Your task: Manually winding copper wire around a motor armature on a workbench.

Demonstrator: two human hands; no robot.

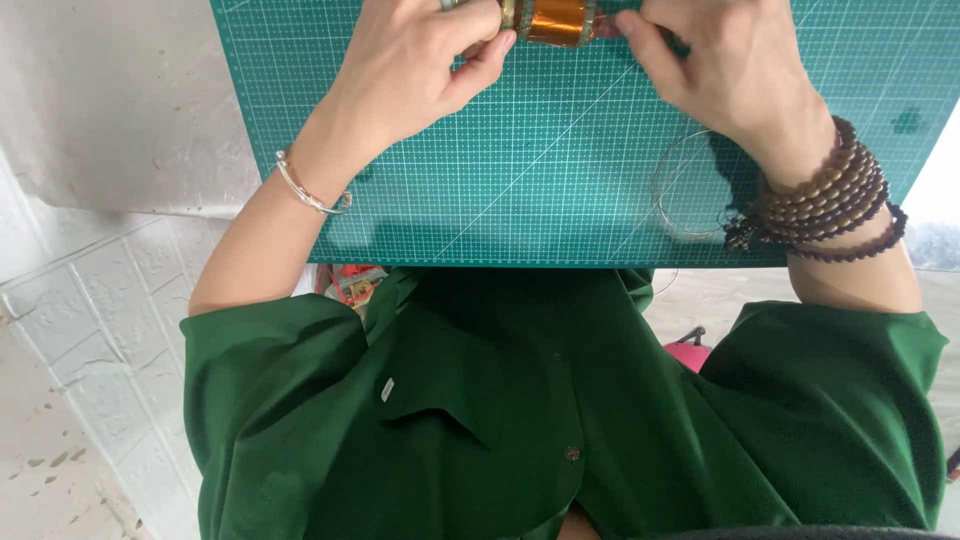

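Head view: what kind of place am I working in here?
Likely a home craft or hobby desk: a green gridded cutting mat covers the work surface, both hands grip a spool of copper-coloured wire, and a thin wire loop lies on the mat.

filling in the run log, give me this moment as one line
left hand: holds copper-coloured spool | right hand: fingers at spool's other end | surface: green cutting mat | nearby: wire coil on mat

A dark green button-up shirt [560, 420] with collar and rolled sleeves. Beside its left cuff, a thin silver bangle [312, 193]; by the right, stacked brown wooden bead bracelets [828, 198].
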